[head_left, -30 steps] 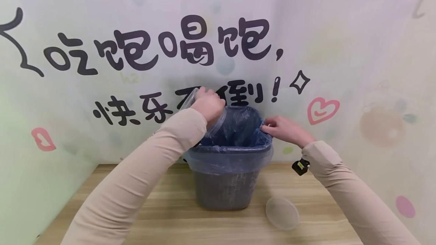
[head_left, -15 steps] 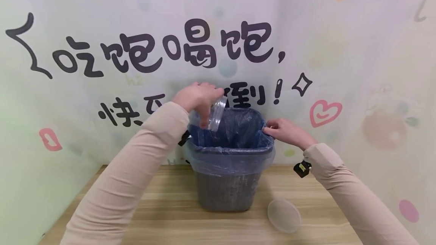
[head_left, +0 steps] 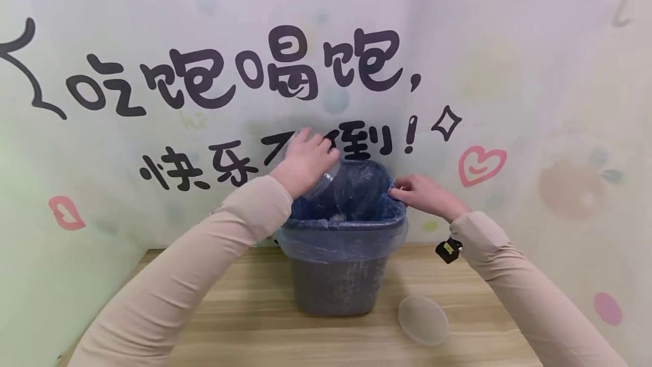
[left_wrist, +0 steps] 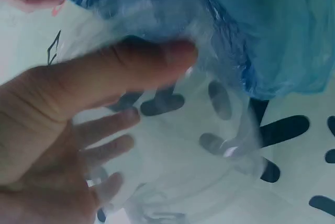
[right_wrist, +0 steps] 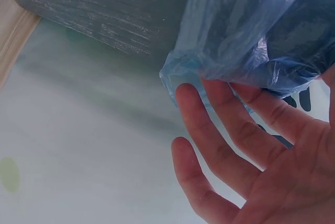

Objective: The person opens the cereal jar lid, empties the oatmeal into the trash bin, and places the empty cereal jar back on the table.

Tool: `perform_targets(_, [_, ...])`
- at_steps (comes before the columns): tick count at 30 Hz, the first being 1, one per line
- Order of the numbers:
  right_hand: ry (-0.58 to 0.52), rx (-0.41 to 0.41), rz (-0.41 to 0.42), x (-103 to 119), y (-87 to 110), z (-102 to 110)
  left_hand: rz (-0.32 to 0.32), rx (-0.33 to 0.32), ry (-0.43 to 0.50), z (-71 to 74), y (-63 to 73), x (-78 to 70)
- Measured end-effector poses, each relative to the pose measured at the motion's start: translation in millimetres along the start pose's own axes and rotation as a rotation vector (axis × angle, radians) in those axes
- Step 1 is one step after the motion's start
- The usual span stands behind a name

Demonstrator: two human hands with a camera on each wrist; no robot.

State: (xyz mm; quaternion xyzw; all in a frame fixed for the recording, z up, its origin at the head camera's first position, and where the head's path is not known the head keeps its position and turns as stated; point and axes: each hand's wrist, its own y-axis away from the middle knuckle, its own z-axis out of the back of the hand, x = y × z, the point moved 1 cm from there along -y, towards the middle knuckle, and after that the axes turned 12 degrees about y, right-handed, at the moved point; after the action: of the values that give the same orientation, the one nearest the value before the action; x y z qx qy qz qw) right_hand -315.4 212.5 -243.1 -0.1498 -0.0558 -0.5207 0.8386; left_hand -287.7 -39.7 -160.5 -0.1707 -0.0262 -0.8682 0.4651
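In the head view, my left hand (head_left: 305,163) holds a clear plastic tub (head_left: 326,181) tilted above the left side of a dark trash can (head_left: 338,287). The left wrist view has the thumb lying across the see-through tub (left_wrist: 178,166), with the other fingers on its far side. A blue trash bag (head_left: 346,242) lines the can and folds over its rim. My right hand (head_left: 425,194) grips the can's right rim with the bag. From the right wrist, its fingers (right_wrist: 225,135) show against the outside of the bag. A small pale patch shows inside the can.
A round translucent lid (head_left: 423,320) lies on the wooden table (head_left: 244,310), to the right of the can. Close behind the can hangs a printed wall cloth (head_left: 489,95) with black lettering. A black wrist camera (head_left: 449,250) hangs from the right cuff.
Half a second ago the left hand drew the tub to the left and turned it; now the tub is back, tilted over the can. The right hand has stayed on the rim.
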Motion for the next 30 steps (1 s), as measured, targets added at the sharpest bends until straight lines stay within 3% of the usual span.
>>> perform_targets(5, [-0.002, -0.007, 0.008, 1.5, -2.6, -2.0, 0.008, -0.046, 0.026, 2.9, 4.3, 8.4])
perform_targets(9, [-0.016, -0.010, 0.008, 1.1, -2.0, -2.8, -0.001, -0.033, 0.100, 7.7, 9.8, 19.8])
perform_targets(19, [-0.022, 0.003, -0.008, 0.9, -1.9, -3.2, -0.060, -0.099, 0.529, 11.8, 32.6, 58.6])
perform_targets(24, [-0.015, 0.008, -0.006, 0.0, -2.5, -3.2, -0.148, -0.191, 0.715, 0.4, 47.5, 80.1])
perform_targets(28, [-0.021, 0.009, -0.016, -0.8, -2.3, -3.0, -0.196, -0.200, 0.915, -12.8, 62.3, 96.2])
perform_targets(30, [-0.026, 0.008, -0.019, -0.8, -2.0, -2.9, -0.188, -0.200, 1.001, -19.4, 70.1, 102.8])
